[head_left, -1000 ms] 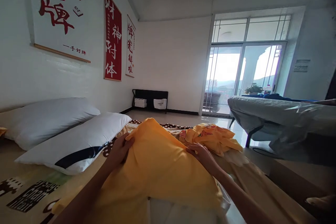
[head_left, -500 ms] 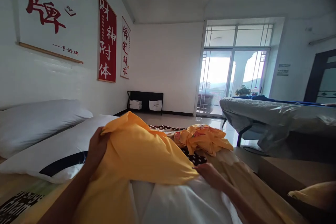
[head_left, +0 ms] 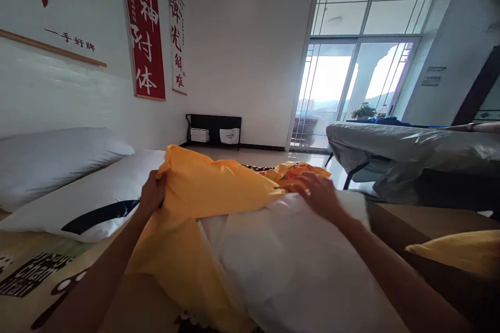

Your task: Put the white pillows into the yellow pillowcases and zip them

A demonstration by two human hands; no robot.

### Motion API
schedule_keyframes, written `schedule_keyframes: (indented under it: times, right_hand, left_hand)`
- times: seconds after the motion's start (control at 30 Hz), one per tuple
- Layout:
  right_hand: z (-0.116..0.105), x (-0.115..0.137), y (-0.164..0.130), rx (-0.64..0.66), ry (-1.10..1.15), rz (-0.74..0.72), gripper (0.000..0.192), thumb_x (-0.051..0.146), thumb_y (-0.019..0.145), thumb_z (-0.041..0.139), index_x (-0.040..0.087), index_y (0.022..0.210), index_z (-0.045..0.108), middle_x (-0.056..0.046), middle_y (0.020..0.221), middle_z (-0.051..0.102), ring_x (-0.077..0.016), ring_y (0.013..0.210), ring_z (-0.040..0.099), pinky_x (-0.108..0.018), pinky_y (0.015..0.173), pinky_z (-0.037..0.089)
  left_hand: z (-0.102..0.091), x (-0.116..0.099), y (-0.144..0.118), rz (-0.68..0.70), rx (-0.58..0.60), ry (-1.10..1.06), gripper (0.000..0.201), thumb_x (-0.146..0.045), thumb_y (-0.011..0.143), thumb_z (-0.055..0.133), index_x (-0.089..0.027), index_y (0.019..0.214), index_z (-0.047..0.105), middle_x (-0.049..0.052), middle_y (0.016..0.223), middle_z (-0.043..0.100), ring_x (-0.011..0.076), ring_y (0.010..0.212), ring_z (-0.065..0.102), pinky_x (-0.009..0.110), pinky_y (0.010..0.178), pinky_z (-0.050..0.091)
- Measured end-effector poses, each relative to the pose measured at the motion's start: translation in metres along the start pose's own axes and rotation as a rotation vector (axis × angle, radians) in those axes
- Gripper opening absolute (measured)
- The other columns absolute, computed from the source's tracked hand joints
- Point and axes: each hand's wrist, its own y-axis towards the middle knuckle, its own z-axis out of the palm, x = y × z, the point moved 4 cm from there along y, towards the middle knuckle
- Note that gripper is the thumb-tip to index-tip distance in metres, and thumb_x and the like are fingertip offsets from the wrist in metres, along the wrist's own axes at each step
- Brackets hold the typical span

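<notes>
A yellow pillowcase [head_left: 219, 184] is partly drawn over a white pillow [head_left: 297, 260] in front of me. At its upper left corner, my left hand [head_left: 153, 191] is closed on the bunched yellow cloth. My right hand [head_left: 321, 196] bends its fingers over the far edge of the white pillow, close to the pillowcase's opening; its fingertips are partly hidden. A small dark zipper pull [head_left: 278, 188] shows at the opening's edge. Behind my right hand lies a crumpled orange printed cloth [head_left: 291, 170].
White pillows [head_left: 97, 187] lie on the patterned bed sheet [head_left: 78, 276] to the left. At right stand a cardboard box [head_left: 410, 218] with a yellow item [head_left: 461, 250] over it and a plastic-covered table [head_left: 422, 140]. A low black rack [head_left: 214, 127] is by the far wall.
My right hand has let go of the pillowcase's right corner and moved up onto the white pillow's edge. More of the pillow shows. My left hand keeps its hold; the view has tilted down.
</notes>
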Motion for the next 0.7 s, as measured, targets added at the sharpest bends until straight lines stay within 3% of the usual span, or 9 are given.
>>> schedule_keyframes:
  times: [0.07, 0.13, 0.2, 0.27, 0.37, 0.43, 0.57, 0.63, 0.7]
  right_hand:
    - [0.023, 0.039, -0.034, 0.102, 0.127, -0.071, 0.033, 0.036, 0.092, 0.043, 0.023, 0.115, 0.063, -0.011, 0.122, 0.063, -0.0281, 0.113, 0.055, -0.047, 0.094, 0.038]
    - [0.047, 0.088, -0.069, 0.343, 0.310, -0.288, 0.045, 0.040, 0.091, 0.046, 0.030, 0.136, 0.046, -0.007, 0.137, 0.053, -0.0245, 0.124, 0.049, -0.045, 0.101, 0.035]
    - [0.064, 0.123, -0.092, 0.490, 0.355, -0.332, 0.059, 0.040, 0.085, 0.056, 0.029, 0.141, 0.039, -0.010, 0.146, 0.043, -0.0285, 0.133, 0.038, -0.048, 0.105, 0.031]
    - [0.073, 0.139, -0.100, 0.571, 0.382, -0.320, 0.073, 0.039, 0.080, 0.061, 0.026, 0.145, 0.033, -0.013, 0.151, 0.034, -0.0317, 0.139, 0.028, -0.053, 0.108, 0.026]
    - [0.072, 0.133, -0.101, 0.625, 0.453, -0.317, 0.084, 0.040, 0.077, 0.061, 0.024, 0.150, 0.022, -0.012, 0.154, 0.026, -0.0288, 0.142, 0.020, -0.053, 0.112, 0.020]
    - [0.068, 0.117, -0.107, 0.633, 0.462, -0.337, 0.084, 0.037, 0.079, 0.057, 0.026, 0.151, 0.016, -0.009, 0.156, 0.020, -0.0257, 0.144, 0.016, -0.050, 0.113, 0.019]
    - [0.067, 0.090, -0.137, 0.468, 0.253, -0.375, 0.088, 0.018, 0.075, 0.053, 0.032, 0.151, 0.012, -0.006, 0.158, 0.011, -0.0316, 0.144, 0.012, -0.055, 0.109, 0.025]
    - [0.072, 0.085, -0.147, 0.317, 0.087, -0.375, 0.089, 0.009, 0.073, 0.050, 0.036, 0.150, 0.014, -0.007, 0.157, 0.015, -0.0362, 0.142, 0.018, -0.058, 0.104, 0.028]
    - [0.078, 0.084, -0.145, 0.239, -0.036, -0.393, 0.089, 0.001, 0.074, 0.046, 0.041, 0.148, 0.019, -0.007, 0.155, 0.026, -0.0364, 0.138, 0.027, -0.057, 0.100, 0.032]
  left_hand:
    - [0.021, 0.007, -0.003, 0.104, 0.079, 0.079, 0.053, -0.041, 0.080, 0.049, -0.014, 0.126, 0.044, 0.016, 0.112, 0.061, 0.0284, 0.101, 0.060, 0.041, 0.084, 0.049]
    - [0.037, 0.003, -0.011, 0.266, 0.135, 0.172, 0.064, -0.036, 0.079, 0.050, -0.013, 0.137, 0.034, 0.019, 0.134, 0.050, 0.0301, 0.120, 0.051, 0.043, 0.097, 0.044]
    - [0.048, -0.007, -0.026, 0.427, 0.241, 0.268, 0.058, -0.034, 0.082, 0.048, -0.016, 0.136, 0.038, 0.016, 0.140, 0.046, 0.0287, 0.128, 0.045, 0.042, 0.104, 0.039]
    - [0.057, -0.020, -0.049, 0.584, 0.434, 0.326, 0.048, -0.032, 0.084, 0.047, -0.018, 0.130, 0.047, 0.013, 0.137, 0.051, 0.0262, 0.127, 0.047, 0.041, 0.106, 0.037]
    - [0.064, -0.038, -0.095, 0.778, 0.706, 0.392, 0.041, -0.028, 0.086, 0.048, -0.021, 0.127, 0.052, 0.010, 0.137, 0.052, 0.0249, 0.125, 0.049, 0.042, 0.105, 0.037]
    - [0.067, -0.048, -0.126, 0.909, 0.787, 0.395, 0.042, -0.026, 0.088, 0.046, -0.023, 0.130, 0.049, 0.008, 0.140, 0.050, 0.0236, 0.127, 0.047, 0.042, 0.104, 0.035]
    - [0.083, -0.064, -0.177, 1.178, 0.821, 0.318, 0.055, -0.044, 0.087, 0.052, -0.025, 0.137, 0.040, 0.008, 0.142, 0.047, 0.0243, 0.130, 0.043, 0.042, 0.107, 0.027]
    - [0.097, -0.068, -0.191, 1.264, 0.804, 0.360, 0.058, -0.050, 0.081, 0.058, -0.019, 0.129, 0.048, 0.012, 0.130, 0.056, 0.0273, 0.121, 0.049, 0.043, 0.103, 0.029]
    - [0.111, -0.069, -0.197, 1.312, 0.756, 0.450, 0.042, -0.041, 0.081, 0.060, -0.014, 0.114, 0.057, 0.012, 0.110, 0.063, 0.0273, 0.106, 0.056, 0.043, 0.094, 0.035]
